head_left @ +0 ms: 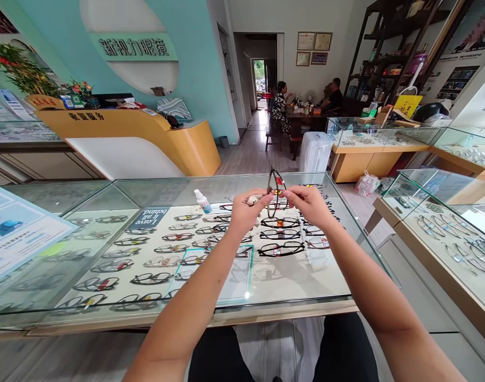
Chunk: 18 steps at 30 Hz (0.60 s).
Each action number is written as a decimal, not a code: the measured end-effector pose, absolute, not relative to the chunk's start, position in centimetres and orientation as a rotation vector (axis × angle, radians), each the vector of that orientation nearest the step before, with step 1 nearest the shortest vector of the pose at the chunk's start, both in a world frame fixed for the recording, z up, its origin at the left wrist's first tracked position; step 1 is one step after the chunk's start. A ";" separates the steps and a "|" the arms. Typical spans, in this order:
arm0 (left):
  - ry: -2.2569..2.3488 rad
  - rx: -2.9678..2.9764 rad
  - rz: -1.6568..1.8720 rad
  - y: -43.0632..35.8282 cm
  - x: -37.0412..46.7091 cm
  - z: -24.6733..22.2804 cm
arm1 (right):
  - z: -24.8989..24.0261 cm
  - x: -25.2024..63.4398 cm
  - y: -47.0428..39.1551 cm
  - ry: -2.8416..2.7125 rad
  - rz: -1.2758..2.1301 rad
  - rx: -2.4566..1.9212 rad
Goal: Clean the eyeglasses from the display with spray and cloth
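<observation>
A pair of eyeglasses with dark rims is held up over the glass display case, turned edge-on, with a red tag on one lens. My left hand is closed on the near side of the frame, and a crumpled pale cloth is tucked in its fingers. Pinched between thumb and fingers of my right hand is the right side of the same glasses. Left of my hands, a white spray bottle stands on the glass top.
Rows of eyeglasses lie inside the display case. A teal-edged tray rests near its front. A printed sheet juts in from the left. Another showcase stands right. Two people sit at a table beyond.
</observation>
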<state>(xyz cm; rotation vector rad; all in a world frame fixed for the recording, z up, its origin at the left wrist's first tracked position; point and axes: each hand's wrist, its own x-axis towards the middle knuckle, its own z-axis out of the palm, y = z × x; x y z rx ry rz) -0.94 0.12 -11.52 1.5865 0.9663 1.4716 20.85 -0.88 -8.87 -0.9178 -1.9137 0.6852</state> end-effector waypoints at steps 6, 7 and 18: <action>0.932 1.584 1.589 0.8 -1.1 -12.1 | -9.4 21.7 -0.4 -1.625 0.451 -1.060; 0.940 1.585 1.584 0.9 -1.0 -12.2 | -9.5 21.8 -0.3 -1.581 0.401 -1.071; 1.013 1.584 1.541 0.8 -0.5 -12.9 | -9.3 21.0 -0.6 -1.533 0.025 -0.984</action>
